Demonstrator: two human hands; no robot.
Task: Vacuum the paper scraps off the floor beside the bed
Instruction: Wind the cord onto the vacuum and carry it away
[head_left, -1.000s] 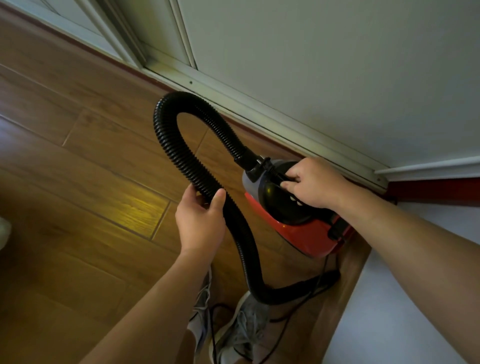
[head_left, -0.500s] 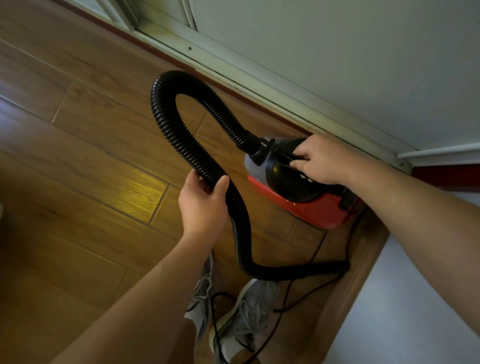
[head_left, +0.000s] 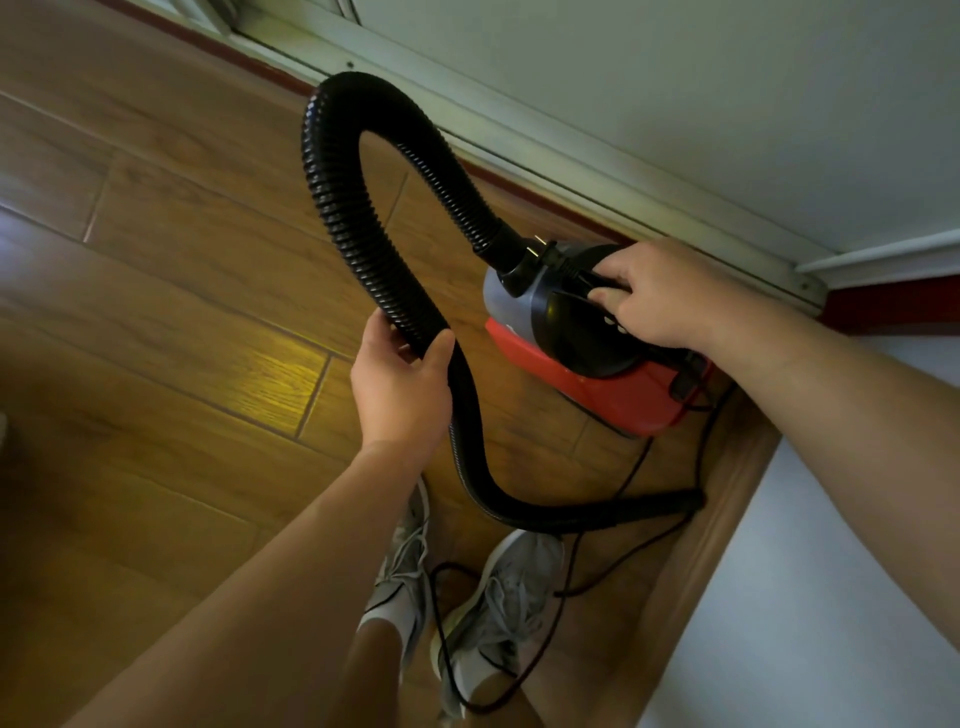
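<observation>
The vacuum (head_left: 587, 338), low by the wall (head_left: 675, 104) and gripped at its handle (head_left: 582, 274) by the right hand (head_left: 660, 296), is best carried level, with the hose (head_left: 363, 249), clasped by the fingers (head_left: 373, 336) of the left hand (head_left: 400, 387), kept clear of the cord (head_left: 567, 571).

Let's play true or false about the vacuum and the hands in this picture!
1. The left hand grips the black hose. True.
2. The vacuum is blue. False: it is red and black.
3. The right hand grips the top of the vacuum. True.
4. The person is barefoot. False: they wear grey shoes.
</observation>
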